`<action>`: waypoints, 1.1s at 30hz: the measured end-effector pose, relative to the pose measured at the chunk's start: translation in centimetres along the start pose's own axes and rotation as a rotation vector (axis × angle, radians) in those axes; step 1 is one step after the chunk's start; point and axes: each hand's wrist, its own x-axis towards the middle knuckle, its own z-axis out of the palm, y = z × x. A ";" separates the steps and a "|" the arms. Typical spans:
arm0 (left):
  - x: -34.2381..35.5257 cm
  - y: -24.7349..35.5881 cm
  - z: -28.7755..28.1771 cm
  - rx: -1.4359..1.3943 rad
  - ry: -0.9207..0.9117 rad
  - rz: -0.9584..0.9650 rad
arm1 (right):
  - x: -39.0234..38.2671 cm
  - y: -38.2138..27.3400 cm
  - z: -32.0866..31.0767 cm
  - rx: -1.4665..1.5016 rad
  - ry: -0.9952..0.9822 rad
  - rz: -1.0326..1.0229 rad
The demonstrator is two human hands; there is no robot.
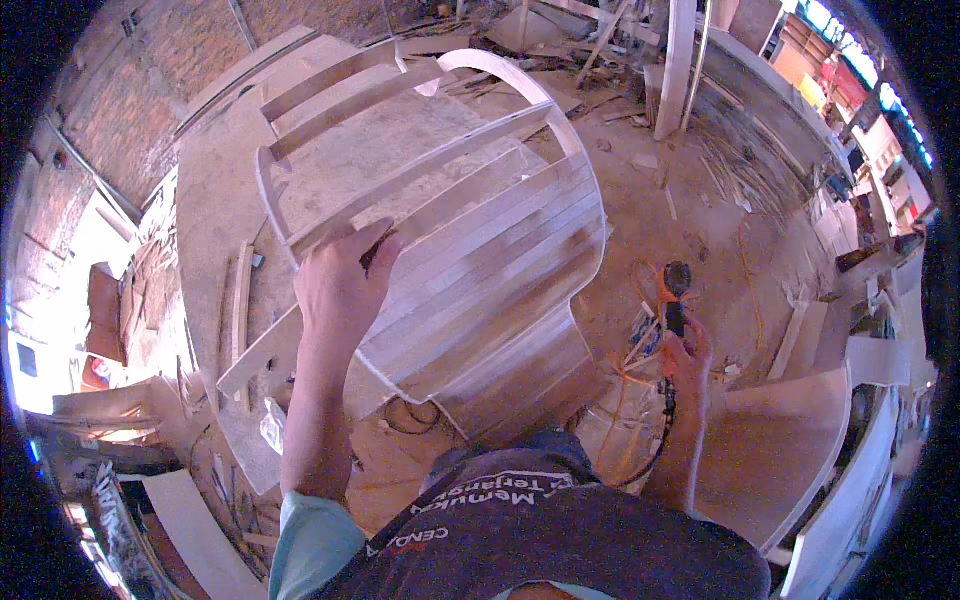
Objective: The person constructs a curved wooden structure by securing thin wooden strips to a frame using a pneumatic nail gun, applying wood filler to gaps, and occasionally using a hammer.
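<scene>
In front of me lies a large curved wooden frame [480, 265], with slats along its near part and open bars across its far part. My left hand [345, 280] is closed on one of its cross rails, near the left edge. Some of those fingers are hidden behind the rail. Off the frame's right side, my right hand [688, 352] grips an orange and black angle grinder [676, 290] with a round dark head pointing away from me. Its black cord [665, 425] hangs below the hand and curves back toward my body.
A pale board [225, 220] lies under the frame. A wooden strip [262, 350] sticks out at the left. A curved wooden panel [775, 450] stands at the near right. Wood scraps [720, 170] litter the ground beyond, close to an upright post [678, 80]. Orange cord [625, 375] trails near the grinder.
</scene>
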 end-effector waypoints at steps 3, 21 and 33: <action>2.6 3.1 2.9 0.022 0.029 0.025 | 5.4 0.5 0.3 0.009 -0.057 -0.051; 9.3 6.3 12.7 0.088 -0.083 0.010 | 11.3 7.1 0.7 0.212 -0.052 0.165; 9.1 6.4 14.0 0.023 -0.123 -0.009 | 10.0 6.2 -0.7 -0.033 -0.058 0.119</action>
